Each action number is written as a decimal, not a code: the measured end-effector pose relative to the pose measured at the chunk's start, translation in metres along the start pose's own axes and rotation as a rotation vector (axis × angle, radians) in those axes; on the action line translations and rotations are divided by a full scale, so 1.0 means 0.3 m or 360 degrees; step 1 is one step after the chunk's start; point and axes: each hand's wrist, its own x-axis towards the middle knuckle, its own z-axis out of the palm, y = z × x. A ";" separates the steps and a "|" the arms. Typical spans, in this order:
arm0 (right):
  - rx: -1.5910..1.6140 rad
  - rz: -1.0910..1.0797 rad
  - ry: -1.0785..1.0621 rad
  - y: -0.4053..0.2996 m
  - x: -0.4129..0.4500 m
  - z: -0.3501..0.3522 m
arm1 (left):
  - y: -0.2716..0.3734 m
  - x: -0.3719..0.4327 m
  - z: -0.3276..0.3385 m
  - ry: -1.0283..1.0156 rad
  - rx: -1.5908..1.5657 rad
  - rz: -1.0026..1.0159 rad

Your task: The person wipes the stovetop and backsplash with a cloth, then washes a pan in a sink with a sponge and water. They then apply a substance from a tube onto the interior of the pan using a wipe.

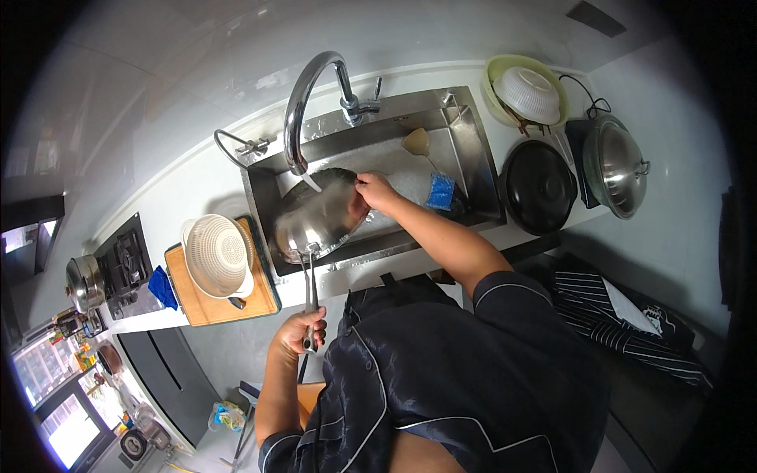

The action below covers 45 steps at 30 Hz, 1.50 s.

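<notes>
A metal wok [322, 216] sits tilted in the left half of a stainless steel sink [408, 112]. My left hand [303, 331] is closed around its long metal handle [311, 290], in front of the sink's near edge. At the wok's right rim, my right hand [375, 192] grips with bent fingers. Water [311, 183] runs from the chrome gooseneck faucet [294, 136] onto the wok. To the right in the basin lie a spatula with a tan head [416, 142] and a blue scrubbing pad [441, 191].
Left of the sink, a cream colander [219, 254] rests on a wooden cutting board [260, 298]. Beyond are a blue cloth [162, 288], a gas hob [125, 260] and a steel pot [86, 284]. Rightward stand a black lid [539, 188], a green basin [491, 77] and a glass-lidded pot [618, 165].
</notes>
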 end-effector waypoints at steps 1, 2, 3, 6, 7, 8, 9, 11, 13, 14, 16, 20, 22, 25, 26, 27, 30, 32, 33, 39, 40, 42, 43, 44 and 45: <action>0.0061 0.0057 -0.0130 -0.036 -0.017 0.001 | -0.014 -0.005 0.002 0.0114 0.0077 0.0027; 0.0063 0.0054 -0.0145 -0.074 -0.033 0.003 | -0.027 -0.010 0.007 0.0139 0.0115 0.0085; 0.0001 0.0087 -0.0221 -0.125 -0.056 0.000 | -0.035 -0.015 0.009 0.0146 0.0106 0.0093; -0.0365 -0.0222 0.0020 -0.174 -0.130 0.014 | -0.009 -0.002 0.045 0.0144 0.0146 0.0087; -0.0675 -0.0569 0.0289 -0.202 -0.164 0.035 | -0.001 -0.003 0.068 0.0163 0.0122 0.0084; -0.0823 -0.0637 0.0188 -0.227 -0.194 0.047 | 0.007 -0.003 0.087 0.0183 0.0096 0.0082; -0.0965 -0.0719 0.0065 -0.298 -0.238 0.061 | 0.004 -0.011 0.090 0.0194 0.0076 0.0092; -0.1153 -0.1025 -0.0172 -0.356 -0.292 0.089 | 0.020 -0.010 0.110 0.0252 0.0177 0.0087; -0.1169 -0.1251 -0.0416 -0.375 -0.283 0.122 | 0.040 -0.011 0.168 0.0307 0.0201 0.0103; -0.1163 -0.1257 -0.0417 -0.386 -0.270 0.141 | 0.046 -0.007 0.186 0.0392 0.0320 0.0101; -0.1281 -0.1464 -0.0647 -0.415 -0.224 0.174 | 0.072 -0.012 0.228 0.0509 0.0472 0.0082; -0.1282 -0.1314 -0.0806 -0.480 -0.110 0.239 | 0.113 -0.035 0.262 0.0623 0.0624 0.0017; -0.1231 -0.1212 -0.0844 -0.474 -0.028 0.270 | 0.141 -0.041 0.285 0.0658 0.0666 0.0006; -0.1127 -0.1090 -0.0777 -0.457 0.115 0.274 | 0.170 -0.038 0.281 0.0651 0.0827 0.0042; -0.1035 -0.0777 -0.0883 -0.487 0.140 0.266 | 0.164 -0.048 0.255 0.0641 0.0812 0.0075; -0.0939 -0.0464 -0.0992 -0.512 0.153 0.261 | 0.148 -0.054 0.217 0.0664 0.0807 0.0072; -0.1165 -0.0493 -0.0669 -0.270 0.256 0.094 | 0.176 -0.023 0.233 0.0574 0.1027 0.0163; -0.0883 -0.0207 -0.0432 -0.214 0.161 0.133 | 0.097 -0.084 0.149 0.0593 0.0883 0.0236; -0.0764 -0.0081 -0.0543 -0.154 0.159 0.090 | 0.081 -0.099 0.144 0.0563 0.0853 0.0265; 0.0109 0.0661 -0.0309 0.002 0.040 -0.110 | 0.011 -0.196 0.136 0.0474 0.0813 0.0268; 0.0207 0.0755 -0.0109 -0.015 0.017 -0.125 | 0.003 -0.205 0.141 0.0476 0.0817 0.0259; 0.0523 0.0740 -0.0199 0.062 0.065 -0.175 | 0.015 -0.205 0.176 0.0402 0.0663 0.0276; 0.0829 0.0704 -0.0338 0.064 0.075 -0.187 | 0.025 -0.204 0.194 0.0401 0.0678 0.0268; 0.0838 0.0705 -0.0325 0.069 0.076 -0.195 | 0.040 -0.196 0.216 0.0320 0.0561 0.0287; 0.0961 0.0707 -0.0360 0.012 0.074 -0.169 | 0.042 -0.198 0.226 0.0263 0.0410 0.0324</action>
